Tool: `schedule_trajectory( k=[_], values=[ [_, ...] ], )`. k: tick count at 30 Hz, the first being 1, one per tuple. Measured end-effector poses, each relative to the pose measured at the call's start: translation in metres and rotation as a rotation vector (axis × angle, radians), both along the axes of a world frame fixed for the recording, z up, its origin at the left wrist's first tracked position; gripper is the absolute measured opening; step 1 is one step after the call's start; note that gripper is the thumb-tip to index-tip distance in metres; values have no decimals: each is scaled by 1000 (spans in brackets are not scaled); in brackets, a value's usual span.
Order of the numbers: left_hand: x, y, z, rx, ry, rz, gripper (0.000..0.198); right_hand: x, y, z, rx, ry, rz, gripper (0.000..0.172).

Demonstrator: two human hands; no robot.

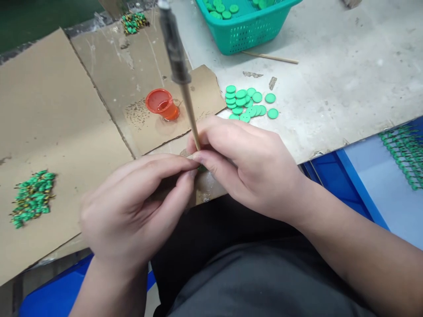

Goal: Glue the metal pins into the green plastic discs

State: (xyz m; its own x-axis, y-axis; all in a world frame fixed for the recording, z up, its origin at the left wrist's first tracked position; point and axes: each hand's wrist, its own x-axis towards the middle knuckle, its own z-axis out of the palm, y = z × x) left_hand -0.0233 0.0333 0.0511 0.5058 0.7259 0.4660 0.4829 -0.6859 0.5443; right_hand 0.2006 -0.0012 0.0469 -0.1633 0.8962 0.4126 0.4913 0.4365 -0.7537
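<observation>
My right hand [247, 163] is closed in a pinch around a thin wooden stick [189, 103] with a dark, blurred sleeve at its upper end. The stick stands nearly upright, its lower end hidden by my fingers. Fingertips of my left hand [139, 207] press together right against the right thumb. A small bit of green piece [202, 168] shows between the fingertips; most of it is covered, so its kind does not show. Just ahead of the hands, an orange-red cup [161, 102] with some liquid stands on cardboard. Several flat green discs [257, 97], some with small holes, lie beyond my right hand.
A teal basket [244, 33] at the back holds more green discs, and a loose wooden stick [271, 57] lies by it. Small green-and-gold pieces are heaped on the left cardboard [49, 101] and farther back. Rows of green pieces [406, 154] lie below the table edge, right.
</observation>
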Motion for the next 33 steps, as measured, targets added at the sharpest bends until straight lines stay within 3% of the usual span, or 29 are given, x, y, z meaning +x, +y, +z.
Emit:
schedule_trajectory(
  k=[12,18,23,33],
  values=[
    [0,3,-2,7,-31,-52,28,2,0,-5,33,44,44,16],
    [-1,3,-2,-29,-10,11,19,7,-8,-3,52,67,-122,14],
    [0,3,-1,-44,-26,5,16,6,-11,-4,74,22,-41,11],
    [0,1,-1,-76,-61,9,19,5,-10,-6,91,-30,-51,16]
  ],
)
